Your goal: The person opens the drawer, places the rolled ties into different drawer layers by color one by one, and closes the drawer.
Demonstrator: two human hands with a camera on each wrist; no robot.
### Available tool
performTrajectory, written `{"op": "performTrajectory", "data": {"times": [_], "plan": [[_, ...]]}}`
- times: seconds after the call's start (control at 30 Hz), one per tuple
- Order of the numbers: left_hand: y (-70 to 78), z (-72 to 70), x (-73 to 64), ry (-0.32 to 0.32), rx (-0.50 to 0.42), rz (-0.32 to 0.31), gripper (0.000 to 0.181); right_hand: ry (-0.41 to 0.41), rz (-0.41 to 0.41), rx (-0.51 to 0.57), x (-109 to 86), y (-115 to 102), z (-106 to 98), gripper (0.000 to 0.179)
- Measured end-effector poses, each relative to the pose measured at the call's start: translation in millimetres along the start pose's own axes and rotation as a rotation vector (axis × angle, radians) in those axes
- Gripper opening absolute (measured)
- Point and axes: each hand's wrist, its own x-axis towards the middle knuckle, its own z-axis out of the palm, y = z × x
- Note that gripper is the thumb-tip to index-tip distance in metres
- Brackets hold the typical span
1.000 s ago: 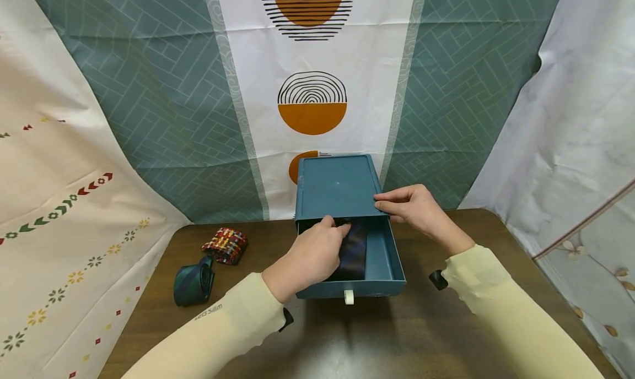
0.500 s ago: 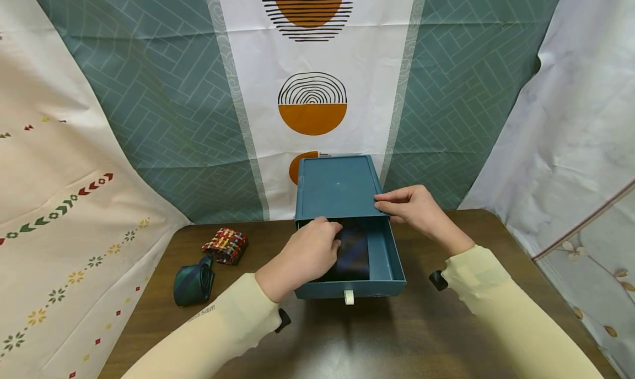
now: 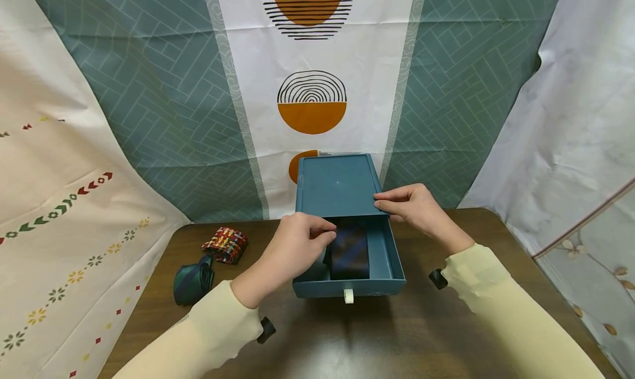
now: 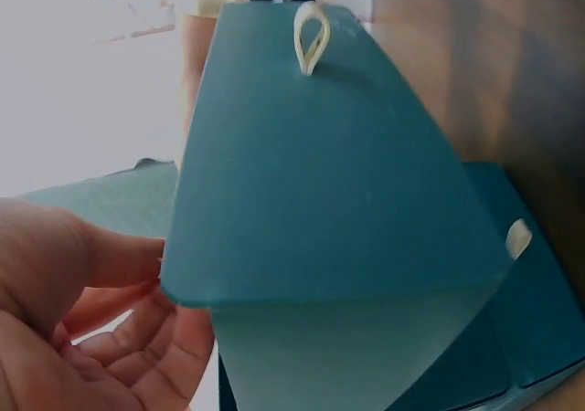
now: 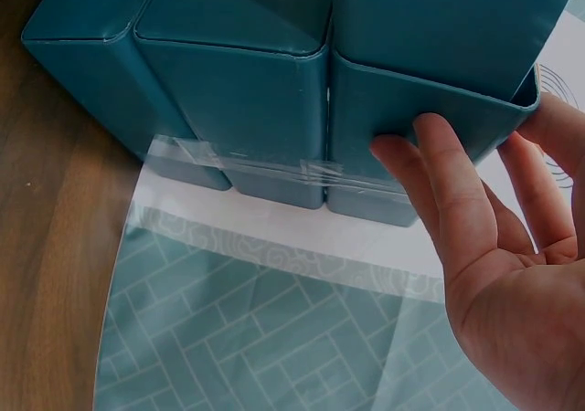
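A blue-green drawer cabinet (image 3: 337,186) stands against the back wall, its top drawer (image 3: 388,252) pulled out. Inside lies a dark blue striped item (image 3: 352,252), apparently a rolled necktie. My left hand (image 3: 297,238) is over the drawer's left side, thumb and index fingertips close together beside the dark roll, with nothing seen between them. In the left wrist view, that hand (image 4: 82,315) overlaps the drawer front's edge. My right hand (image 3: 409,200) grips the cabinet's top right edge; the right wrist view shows fingers (image 5: 437,137) flat on its side.
On the table's left lie two rolled neckties, a red-yellow woven one (image 3: 227,245) and a green-blue one (image 3: 193,283). A pale pull loop (image 3: 349,296) sticks out from the drawer front. Clear tape (image 5: 274,169) runs across the cabinet's rear. A patterned curtain (image 3: 312,54) hangs behind.
My left hand has drawn back left and up from the dark roll, uncovering more of it and the drawer's left part. The right hand has stayed on the cabinet edge.
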Motion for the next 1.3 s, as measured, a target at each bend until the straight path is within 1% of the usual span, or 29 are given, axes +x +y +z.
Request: {"op": "performTrajectory", "data": {"times": [0.1,0.23,0.43,0.53,0.6,0.73,0.87,1.03,1.13,1.2,1.3], "plan": [[-1.0,-1.6,-3.8,-0.008,-0.062,0.000,0.016,0.000,-0.002,-0.002,0.2,-0.1,-0.3,0.040],[-0.4,-2.2,-8.5,-0.052,-0.141,0.006,0.015,0.006,-0.004,-0.009,0.2,0.1,-0.1,0.040],[6.8,-2.8,-17.9,-0.163,-0.259,0.003,0.015,0.013,-0.013,-0.014,0.7,0.3,0.8,0.041],[11.1,-3.6,-22.0,-0.226,-0.284,0.014,0.014,0.012,-0.014,-0.016,0.9,0.4,0.5,0.040],[13.5,-4.1,-24.2,-0.270,-0.283,0.027,0.014,0.012,-0.013,-0.018,0.8,0.4,0.3,0.040],[17.4,-4.0,-28.3,-0.353,-0.261,0.051,0.013,0.009,-0.009,-0.019,0.7,0.5,-0.1,0.040],[21.7,-2.8,-33.5,-0.406,-0.185,0.073,0.009,0.008,-0.009,-0.016,0.8,0.6,0.1,0.041],[26.0,-0.4,-38.7,-0.442,-0.078,0.092,0.008,0.007,-0.008,-0.017,0.7,0.8,0.4,0.040],[27.1,2.4,-40.7,-0.455,-0.013,0.114,0.009,0.007,-0.004,-0.018,0.3,0.5,0.0,0.039],[27.4,4.3,-42.0,-0.458,0.026,0.125,0.010,0.007,-0.003,-0.017,0.2,0.3,0.0,0.039],[27.3,7.1,-43.2,-0.454,0.066,0.126,0.013,0.007,-0.005,-0.016,0.1,0.0,0.1,0.039]]}}
